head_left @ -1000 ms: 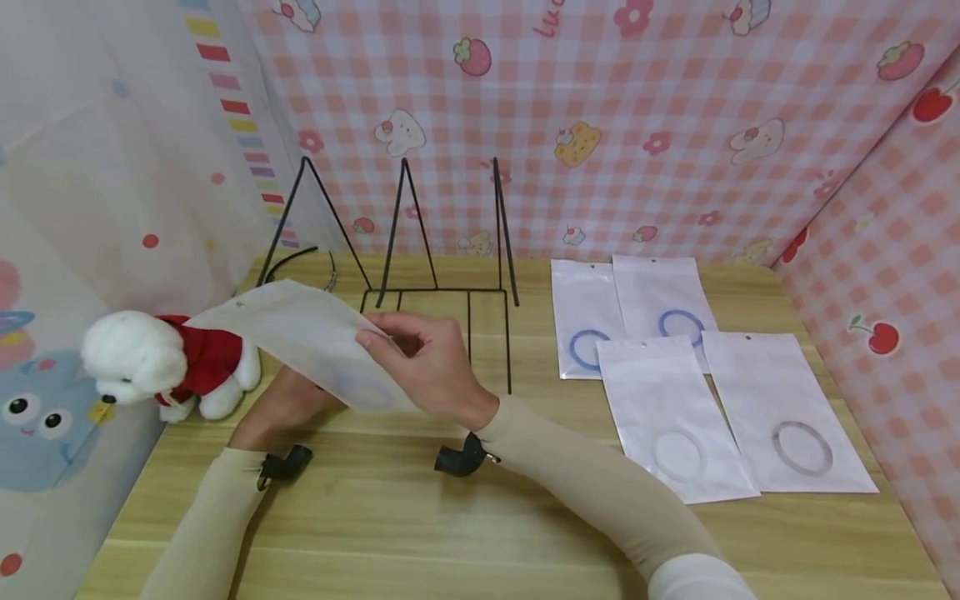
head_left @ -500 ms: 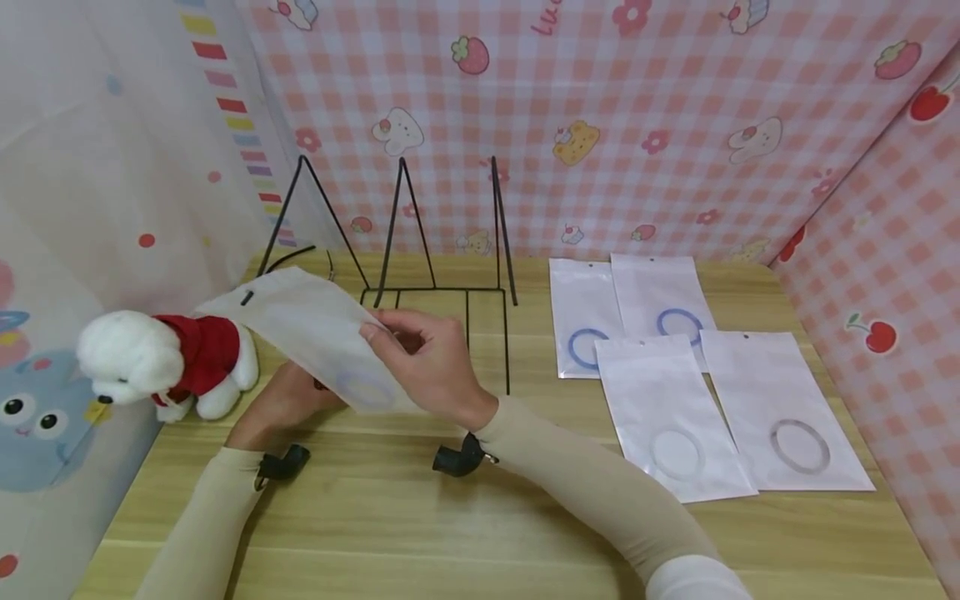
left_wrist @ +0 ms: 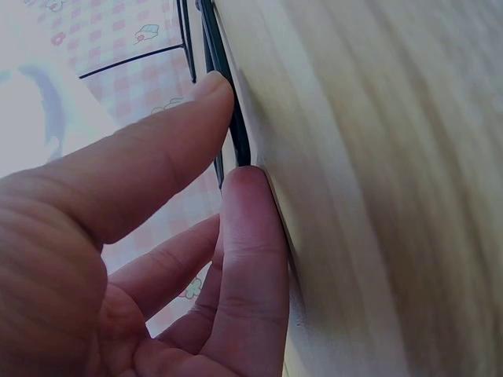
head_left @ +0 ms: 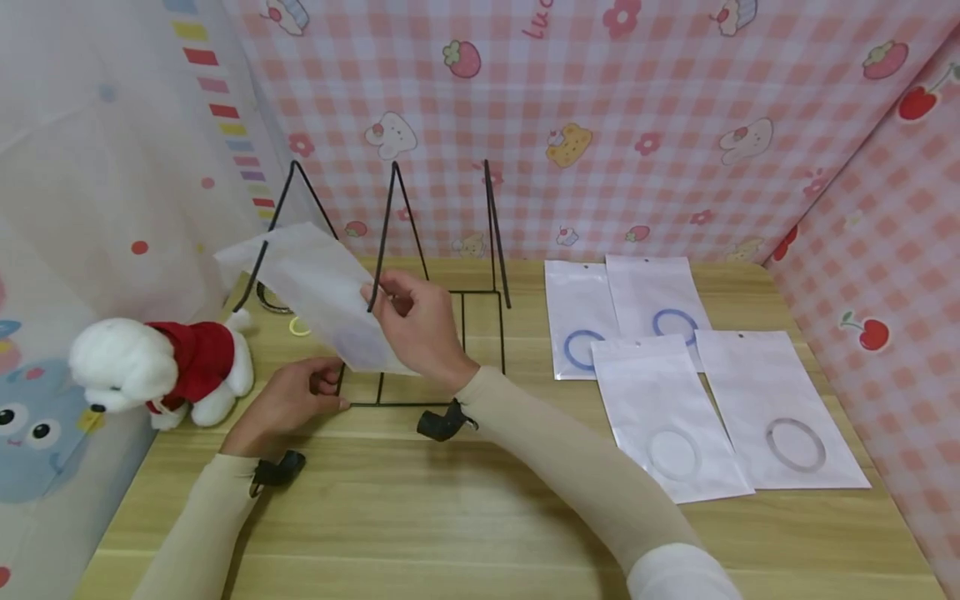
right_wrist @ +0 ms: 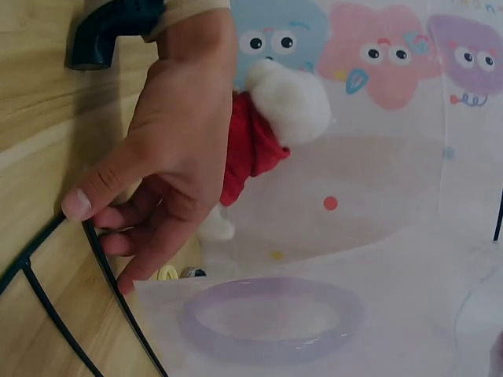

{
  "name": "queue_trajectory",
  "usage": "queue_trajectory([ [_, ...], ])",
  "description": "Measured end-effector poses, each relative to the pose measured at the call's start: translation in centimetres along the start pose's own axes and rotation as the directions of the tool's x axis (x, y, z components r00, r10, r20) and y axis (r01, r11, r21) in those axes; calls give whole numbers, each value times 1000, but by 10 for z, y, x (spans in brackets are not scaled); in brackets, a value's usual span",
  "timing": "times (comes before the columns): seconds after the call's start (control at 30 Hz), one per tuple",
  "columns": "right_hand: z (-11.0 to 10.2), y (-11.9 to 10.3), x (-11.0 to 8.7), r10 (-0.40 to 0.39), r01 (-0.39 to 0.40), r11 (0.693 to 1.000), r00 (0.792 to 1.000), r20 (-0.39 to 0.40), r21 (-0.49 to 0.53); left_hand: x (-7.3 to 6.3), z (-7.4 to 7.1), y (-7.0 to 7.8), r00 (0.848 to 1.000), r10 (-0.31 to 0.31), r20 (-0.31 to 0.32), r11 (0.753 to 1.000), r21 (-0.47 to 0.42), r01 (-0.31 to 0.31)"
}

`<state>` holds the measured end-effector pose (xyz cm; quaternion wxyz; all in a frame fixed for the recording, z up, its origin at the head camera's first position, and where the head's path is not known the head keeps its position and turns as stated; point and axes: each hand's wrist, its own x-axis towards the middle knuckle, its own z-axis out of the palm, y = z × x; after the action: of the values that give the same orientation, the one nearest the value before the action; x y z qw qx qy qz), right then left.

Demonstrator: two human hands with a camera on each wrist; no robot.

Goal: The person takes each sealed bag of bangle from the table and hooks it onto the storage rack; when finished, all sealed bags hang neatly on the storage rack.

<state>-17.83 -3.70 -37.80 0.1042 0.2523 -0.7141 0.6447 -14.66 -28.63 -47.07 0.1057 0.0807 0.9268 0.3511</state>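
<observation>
Bracing the rack [head_left: 386,218], likely against sliding, the left hand [head_left: 292,396] pinches its near left corner; the right hand [head_left: 423,329] grips a white packet [head_left: 318,287], tilted within the rack's left half.

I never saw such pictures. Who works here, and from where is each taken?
No machine: these are a person's two bare hands. The wide picture is taken from the head; the close one showing the white plush dog in red, from the right wrist; the other, from the left. The left hand grips the base of a black wire rack. The right hand holds a white translucent bag with a pale purple ring. On the wooden table, four flat white bags lie to the right; the dog is at the left.
</observation>
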Motion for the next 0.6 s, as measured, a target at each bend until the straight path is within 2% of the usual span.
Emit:
queue_trajectory([
  [0.3, 9, 10, 28, 57, -59, 997, 997, -47, -45, -1, 0, -2, 1000, -14, 7, 1000, -26, 14],
  [0.6, 12, 25, 53, 95, -105, 991, 988, -118, -77, 0, 0, 1, 1000, 18, 10, 1000, -15, -18],
])
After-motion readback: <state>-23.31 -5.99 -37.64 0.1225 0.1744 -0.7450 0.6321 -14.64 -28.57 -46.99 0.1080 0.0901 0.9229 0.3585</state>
